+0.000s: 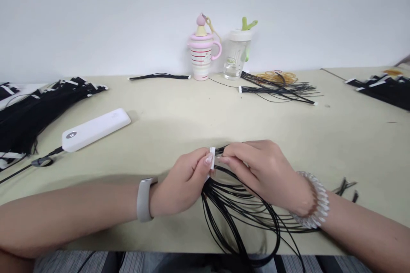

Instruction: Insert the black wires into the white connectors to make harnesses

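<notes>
Pinched in my left hand (188, 175) is a small white plastic connector (212, 158), held upright between thumb and fingers. A bundle of thin black wires (237, 204) fans out from around it, looping down and to the right over the table's front edge. Just right of the connector, my right hand (262, 170) has thumb and forefinger pressed together, close to its side face. A wire seems to sit in that pinch, though the fingers hide most of it. Part of another white piece shows below my left thumb.
A white power bank (96, 130) with a black cable lies on the left, near a pile of black wire harnesses (41, 106). A pink-lidded cup (201, 57) and a clear bottle (236, 55) stand by the wall. More harnesses (282, 89) lie right of them and at far right.
</notes>
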A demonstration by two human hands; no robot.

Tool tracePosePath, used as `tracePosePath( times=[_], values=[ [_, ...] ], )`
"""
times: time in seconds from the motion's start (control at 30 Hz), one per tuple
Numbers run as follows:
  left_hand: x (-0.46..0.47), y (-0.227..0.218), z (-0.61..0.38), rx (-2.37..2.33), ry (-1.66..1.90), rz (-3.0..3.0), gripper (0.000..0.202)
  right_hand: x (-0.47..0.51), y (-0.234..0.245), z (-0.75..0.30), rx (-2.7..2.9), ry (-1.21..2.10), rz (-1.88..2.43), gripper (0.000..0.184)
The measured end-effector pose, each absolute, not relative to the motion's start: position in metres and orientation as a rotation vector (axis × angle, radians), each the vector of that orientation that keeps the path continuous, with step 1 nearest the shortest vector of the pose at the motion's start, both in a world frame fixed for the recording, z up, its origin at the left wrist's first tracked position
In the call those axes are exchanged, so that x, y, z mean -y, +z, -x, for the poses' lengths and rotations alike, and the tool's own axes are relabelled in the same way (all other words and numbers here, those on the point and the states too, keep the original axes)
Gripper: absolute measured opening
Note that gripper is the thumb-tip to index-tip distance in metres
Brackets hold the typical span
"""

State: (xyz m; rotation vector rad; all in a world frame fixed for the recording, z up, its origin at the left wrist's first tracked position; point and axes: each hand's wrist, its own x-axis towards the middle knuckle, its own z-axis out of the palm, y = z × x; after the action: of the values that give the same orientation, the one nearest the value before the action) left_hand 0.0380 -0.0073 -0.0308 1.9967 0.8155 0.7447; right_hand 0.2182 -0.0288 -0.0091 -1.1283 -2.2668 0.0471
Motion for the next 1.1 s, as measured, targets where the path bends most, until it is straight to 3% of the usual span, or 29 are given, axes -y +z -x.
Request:
tracePosePath(
  times=[0.43,0.6,0.8,0.87,1.0,1.1],
  values=[
    [0.004,-0.035,-0.040,-0.900,0.740,-1.834,0.033,0.025,-0.016,-0.219,2.350,-0.075,1.170,0.029],
    [-0.001,-0.034,-0.042,-0.973,0.731,-1.682,0.035,0.021,-0.009,-0.226,2.372,-0.118,1.257,0.020],
    [-0.010,-0.042,-0.042,-0.983,0.848,-1.357,0.037,0.021,0.021,-0.253,2.137,-0.265,1.301,0.045],
    [-0.012,-0.046,-0.041,-1.035,0.887,-1.282,0.038,0.025,0.029,-0.262,2.168,-0.176,1.395,0.046],
    [-0.012,-0.050,-0.041,-1.027,0.891,-1.215,0.036,0.031,0.031,-0.270,2.439,0.356,1.729,0.051],
    [-0.011,-0.046,-0.041,-1.044,0.889,-1.294,0.035,0.033,0.023,-0.260,2.531,0.673,1.646,0.044]
  ],
)
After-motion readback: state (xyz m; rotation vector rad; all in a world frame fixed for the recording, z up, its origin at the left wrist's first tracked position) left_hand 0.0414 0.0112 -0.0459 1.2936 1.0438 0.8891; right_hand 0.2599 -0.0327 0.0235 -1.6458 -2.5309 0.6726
